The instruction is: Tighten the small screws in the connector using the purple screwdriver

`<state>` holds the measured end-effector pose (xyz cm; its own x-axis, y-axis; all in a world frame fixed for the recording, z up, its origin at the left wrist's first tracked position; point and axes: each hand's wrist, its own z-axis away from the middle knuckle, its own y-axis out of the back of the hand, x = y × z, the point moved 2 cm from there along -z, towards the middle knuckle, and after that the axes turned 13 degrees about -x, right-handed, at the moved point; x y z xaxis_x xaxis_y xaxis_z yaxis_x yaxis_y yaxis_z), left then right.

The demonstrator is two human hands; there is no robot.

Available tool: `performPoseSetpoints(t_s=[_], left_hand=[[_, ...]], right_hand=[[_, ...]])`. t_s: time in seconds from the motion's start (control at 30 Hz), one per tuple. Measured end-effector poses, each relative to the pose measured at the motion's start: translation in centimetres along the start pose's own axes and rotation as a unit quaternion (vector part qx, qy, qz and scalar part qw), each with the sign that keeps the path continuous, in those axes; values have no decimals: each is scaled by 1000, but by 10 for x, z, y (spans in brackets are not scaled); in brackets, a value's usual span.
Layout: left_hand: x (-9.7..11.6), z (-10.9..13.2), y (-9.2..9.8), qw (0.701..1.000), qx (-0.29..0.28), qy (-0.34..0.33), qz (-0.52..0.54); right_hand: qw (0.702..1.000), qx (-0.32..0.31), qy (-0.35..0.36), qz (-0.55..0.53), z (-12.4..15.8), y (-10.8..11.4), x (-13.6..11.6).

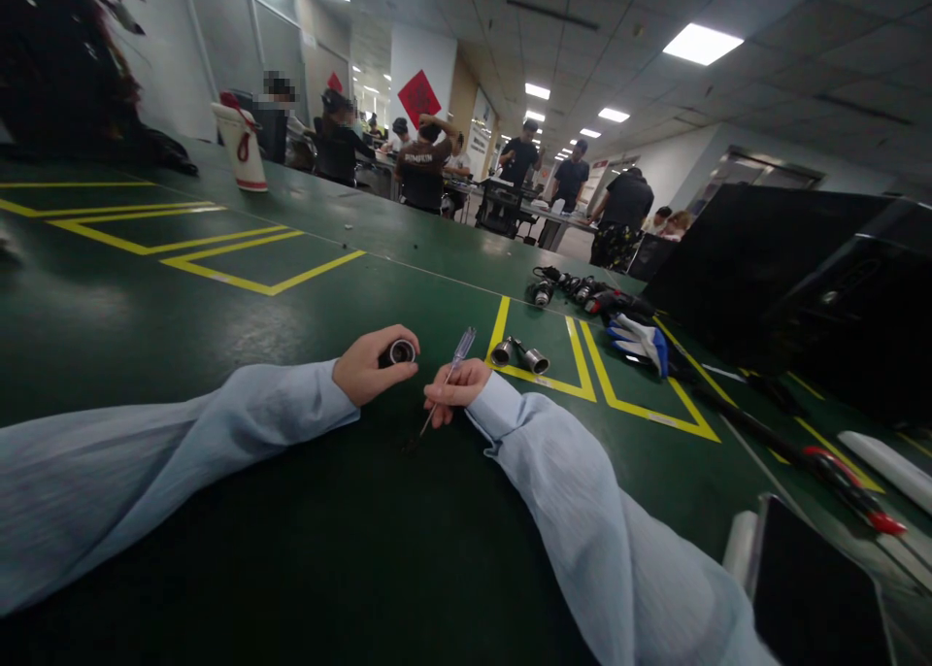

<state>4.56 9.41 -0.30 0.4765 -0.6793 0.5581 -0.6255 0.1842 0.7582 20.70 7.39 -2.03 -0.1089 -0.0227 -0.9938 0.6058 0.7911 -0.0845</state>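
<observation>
My left hand [364, 367] is closed round a short metal cylinder [402, 351], its round open end turned toward me. In my right hand [458, 389] is a screwdriver [463, 344] with a clear purplish handle; its thin shaft slants down to the left, and the tip is hard to make out against the dark table. The two hands are close together but apart above the green tabletop. Just right of my right hand, two metal cylindrical fittings [537, 361] lie at the yellow tape line.
Dark cabled metal parts [543, 292] lie farther back, beside blue-and-white gloves [639, 344]. A red-and-black tool [845, 482] and a dark flat device [815, 588] are at right. A white cup [242, 147] stands back left. Yellow tape marks the green table [291, 326]; people are beyond.
</observation>
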Motion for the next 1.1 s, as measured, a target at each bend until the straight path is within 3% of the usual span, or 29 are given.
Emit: performPoseSetpoints(t_s=[0.23,0.77,0.97,1.1], left_hand=[[1,1,-2,1000,-10,-10,4],[1,0,-1,1000,-19,-14,-7],[-2,-1,0,1000,-9,-2,-5],[-7,-2,3,1000,7,13,-17]], right_hand=[[999,-29,-12,24,2,-3,0],[999,19,3,33,-3,-6,6],[999,-17,6,42,-3,-5,4],[994,-21,1,107,-2,-12,2]])
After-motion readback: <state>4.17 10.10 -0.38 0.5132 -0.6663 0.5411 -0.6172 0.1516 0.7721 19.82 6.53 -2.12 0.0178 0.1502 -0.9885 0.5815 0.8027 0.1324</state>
